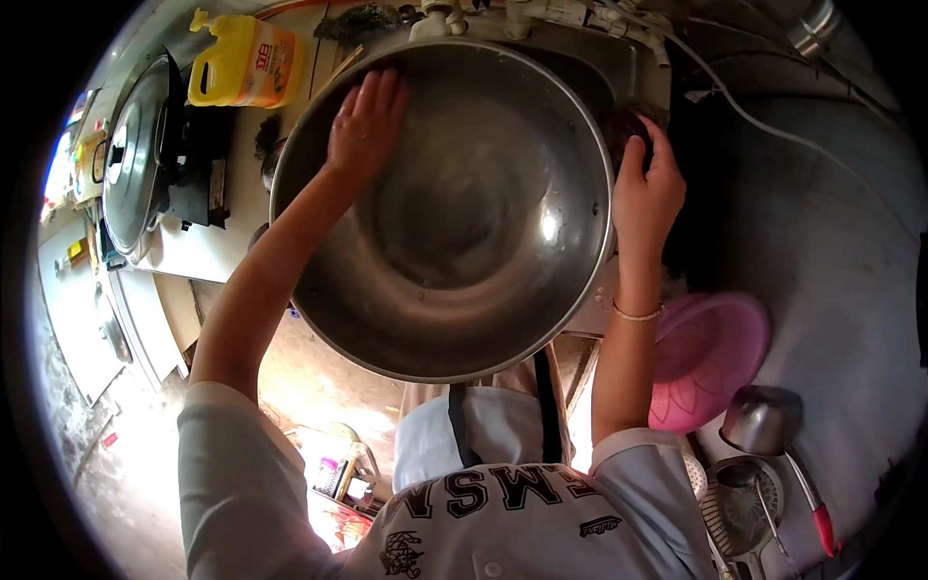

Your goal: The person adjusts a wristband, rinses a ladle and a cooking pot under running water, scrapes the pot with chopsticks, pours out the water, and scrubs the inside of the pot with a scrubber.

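A large round metal wok [454, 222] is tilted toward the camera over the sink area, its inside facing me. My left hand [367, 126] lies flat against the upper left inner wall, fingers extended side by side; the fingertips are in shade and nothing can be made out beneath them. At the wok's right rim, my right hand [650, 188] is closed round the dark side handle [626, 126], thumb and fingers wrapped over it. The wok's inner surface looks wet and shiny.
Behind the wok are a sink edge [643, 72] and pipes [546, 12]. At left stand a yellow jug [227, 63] and a lidded pan [133, 159]. At right are a pink basin [725, 348], a metal pot [762, 420] and a strainer [749, 507].
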Demonstrator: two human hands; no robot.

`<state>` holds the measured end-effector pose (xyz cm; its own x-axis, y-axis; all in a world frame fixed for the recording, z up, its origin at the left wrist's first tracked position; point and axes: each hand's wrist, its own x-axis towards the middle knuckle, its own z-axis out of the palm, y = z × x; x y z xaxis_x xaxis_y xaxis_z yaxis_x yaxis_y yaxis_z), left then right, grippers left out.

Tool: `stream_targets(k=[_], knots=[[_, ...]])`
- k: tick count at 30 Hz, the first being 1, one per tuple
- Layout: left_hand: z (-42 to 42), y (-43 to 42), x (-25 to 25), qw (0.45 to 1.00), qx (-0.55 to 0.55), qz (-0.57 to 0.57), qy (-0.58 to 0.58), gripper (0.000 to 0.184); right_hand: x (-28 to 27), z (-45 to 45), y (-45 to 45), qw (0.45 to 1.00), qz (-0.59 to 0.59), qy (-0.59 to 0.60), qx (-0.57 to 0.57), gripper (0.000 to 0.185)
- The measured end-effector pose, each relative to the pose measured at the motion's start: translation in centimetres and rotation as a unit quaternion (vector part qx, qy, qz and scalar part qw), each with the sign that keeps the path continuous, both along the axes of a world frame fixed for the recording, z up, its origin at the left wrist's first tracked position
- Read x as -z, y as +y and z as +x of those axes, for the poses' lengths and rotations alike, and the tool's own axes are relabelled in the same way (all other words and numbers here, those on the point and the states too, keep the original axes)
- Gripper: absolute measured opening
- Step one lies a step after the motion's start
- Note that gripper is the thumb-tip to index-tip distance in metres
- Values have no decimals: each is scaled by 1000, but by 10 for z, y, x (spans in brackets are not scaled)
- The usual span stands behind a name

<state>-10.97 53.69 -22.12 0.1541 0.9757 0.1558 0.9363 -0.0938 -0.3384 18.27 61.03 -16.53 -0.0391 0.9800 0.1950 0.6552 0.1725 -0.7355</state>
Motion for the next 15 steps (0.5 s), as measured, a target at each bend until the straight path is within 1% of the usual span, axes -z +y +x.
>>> stream_targets(k=[1,2,3,5,6,7,8,10,12,14,15], knots=[[-1,-5,8,998,-23,-60,-11,32,0,0,0,1000,-12,-5,2,24],[-1,-14,14,991,-7,-103,-87,32,-1,0,-1,1000,-12,-4,1,24],[1,-22,28,991,-9,-102,-86,32,-2,0,-1,1000,-17,-6,3,24],[6,-34,49,965,4,-123,-231,31,-2,-1,0,1000,-21,-9,1,24],[12,-35,42,965,2,-122,-231,31,-1,-1,0,1000,-21,-12,4,24],[26,-36,27,949,6,-153,-275,31,0,-1,0,1000,-21,-15,8,24],[41,-39,17,930,10,-184,-318,30,-1,-1,0,1000,-22,-14,6,24],[69,-45,10,894,38,-294,-336,30,-4,-3,0,1000,-17,-21,14,24],[109,-45,-5,844,55,-349,-404,35,0,-1,1,1000,-13,-21,14,24],[139,-51,-18,812,116,-373,-434,34,-2,-1,1,1000,-18,-17,17,25],[149,-57,-23,812,113,-372,-435,34,-1,-1,1,1000,-18,-17,14,25]])
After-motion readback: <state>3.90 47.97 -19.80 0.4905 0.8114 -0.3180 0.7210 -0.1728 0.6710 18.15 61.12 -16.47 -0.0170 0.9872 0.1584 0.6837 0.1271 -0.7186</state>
